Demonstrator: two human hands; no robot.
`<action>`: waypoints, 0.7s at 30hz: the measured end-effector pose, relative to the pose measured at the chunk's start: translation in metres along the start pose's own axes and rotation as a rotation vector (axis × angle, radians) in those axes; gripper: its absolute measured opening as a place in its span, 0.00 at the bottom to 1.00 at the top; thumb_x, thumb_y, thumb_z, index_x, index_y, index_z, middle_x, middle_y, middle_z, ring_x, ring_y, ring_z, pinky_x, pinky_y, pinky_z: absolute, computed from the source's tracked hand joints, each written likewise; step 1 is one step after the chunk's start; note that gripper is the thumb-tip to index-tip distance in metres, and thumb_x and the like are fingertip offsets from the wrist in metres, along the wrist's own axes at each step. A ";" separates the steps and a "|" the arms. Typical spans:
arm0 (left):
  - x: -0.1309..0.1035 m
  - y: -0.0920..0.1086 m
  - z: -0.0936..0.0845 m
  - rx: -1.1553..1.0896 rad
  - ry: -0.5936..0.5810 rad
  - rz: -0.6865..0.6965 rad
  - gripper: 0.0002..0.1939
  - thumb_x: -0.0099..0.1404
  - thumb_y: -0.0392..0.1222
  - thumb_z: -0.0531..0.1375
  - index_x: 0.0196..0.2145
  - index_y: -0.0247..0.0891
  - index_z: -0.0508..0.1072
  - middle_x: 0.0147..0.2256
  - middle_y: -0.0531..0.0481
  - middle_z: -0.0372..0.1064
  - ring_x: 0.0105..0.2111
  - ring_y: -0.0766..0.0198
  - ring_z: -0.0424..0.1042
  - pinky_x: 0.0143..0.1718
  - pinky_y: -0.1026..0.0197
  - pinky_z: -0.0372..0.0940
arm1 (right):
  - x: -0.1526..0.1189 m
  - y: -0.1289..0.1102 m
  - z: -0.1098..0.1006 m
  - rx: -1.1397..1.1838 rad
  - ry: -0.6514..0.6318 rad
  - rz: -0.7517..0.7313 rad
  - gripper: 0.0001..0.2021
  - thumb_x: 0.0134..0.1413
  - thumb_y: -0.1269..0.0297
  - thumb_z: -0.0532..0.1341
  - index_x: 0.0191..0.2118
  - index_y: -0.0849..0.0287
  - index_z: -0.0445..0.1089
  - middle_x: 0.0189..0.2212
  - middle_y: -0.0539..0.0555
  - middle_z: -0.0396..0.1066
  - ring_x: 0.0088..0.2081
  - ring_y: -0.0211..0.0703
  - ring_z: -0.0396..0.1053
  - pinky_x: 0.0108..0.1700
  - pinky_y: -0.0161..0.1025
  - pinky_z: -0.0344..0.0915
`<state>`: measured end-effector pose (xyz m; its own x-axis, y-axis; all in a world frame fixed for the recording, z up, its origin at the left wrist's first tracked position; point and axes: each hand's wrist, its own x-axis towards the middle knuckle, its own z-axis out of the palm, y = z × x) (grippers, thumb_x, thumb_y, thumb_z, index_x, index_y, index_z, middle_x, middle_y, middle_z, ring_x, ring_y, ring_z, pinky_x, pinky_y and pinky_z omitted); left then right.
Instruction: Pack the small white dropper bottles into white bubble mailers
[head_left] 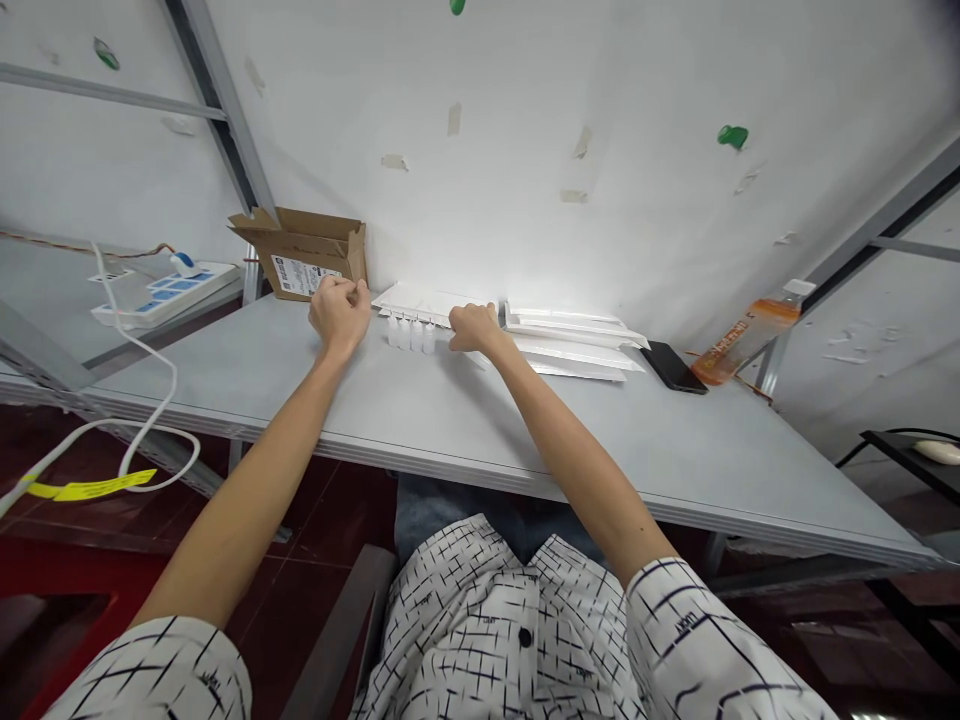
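My left hand [341, 315] is closed, its fingertips pinched together just in front of the cardboard box [300, 262]. Whatever those fingers may hold is too small or hidden to name. Close by on its right, a short row of several small translucent white bottles [411, 335] stands upright on the grey table [420, 410]. My right hand [472, 328] is just right of the row, fingers curled down and closed; what is beneath them is hidden. Behind the bottles lies a flat white card sheet [420, 298]. To the right of my right hand is a stack of folded white cartons [574, 345].
A black phone [673, 367] lies right of the cartons, beside a leaning bottle of orange drink [750, 335]. On the left are a power strip [169, 292] and a white cable [161, 380]. Metal frame posts [225, 110] and a white wall [510, 90] bound the back.
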<state>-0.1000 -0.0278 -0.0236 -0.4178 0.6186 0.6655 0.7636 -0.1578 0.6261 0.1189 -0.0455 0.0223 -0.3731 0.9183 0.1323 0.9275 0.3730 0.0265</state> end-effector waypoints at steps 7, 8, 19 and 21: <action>-0.001 0.001 0.001 0.020 0.021 0.016 0.16 0.66 0.48 0.53 0.26 0.40 0.73 0.39 0.45 0.72 0.44 0.53 0.72 0.53 0.49 0.65 | -0.007 0.027 0.008 0.397 0.015 0.026 0.07 0.47 0.68 0.66 0.35 0.59 0.70 0.37 0.53 0.76 0.40 0.45 0.72 0.41 0.39 0.61; -0.001 0.002 0.001 0.026 0.014 0.013 0.16 0.66 0.48 0.53 0.25 0.41 0.73 0.39 0.45 0.72 0.44 0.52 0.73 0.53 0.49 0.65 | -0.008 0.029 0.012 0.468 0.017 0.027 0.08 0.47 0.67 0.67 0.35 0.59 0.71 0.37 0.53 0.76 0.39 0.44 0.72 0.40 0.39 0.62; -0.001 0.003 -0.002 0.022 -0.031 0.023 0.16 0.66 0.48 0.53 0.26 0.40 0.74 0.39 0.43 0.74 0.46 0.49 0.73 0.53 0.45 0.65 | -0.007 0.024 0.042 0.738 0.147 -0.013 0.11 0.46 0.66 0.71 0.37 0.60 0.72 0.33 0.51 0.77 0.38 0.41 0.74 0.42 0.38 0.65; -0.001 0.003 -0.001 0.009 -0.035 0.017 0.16 0.66 0.48 0.54 0.26 0.39 0.74 0.39 0.42 0.74 0.47 0.48 0.73 0.53 0.45 0.64 | -0.006 0.021 0.045 0.729 0.151 -0.017 0.12 0.47 0.65 0.70 0.38 0.60 0.73 0.34 0.52 0.77 0.38 0.42 0.74 0.42 0.38 0.65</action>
<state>-0.0981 -0.0298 -0.0219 -0.3874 0.6422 0.6614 0.7748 -0.1619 0.6111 0.1399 -0.0372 -0.0223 -0.3309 0.9029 0.2743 0.6497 0.4288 -0.6277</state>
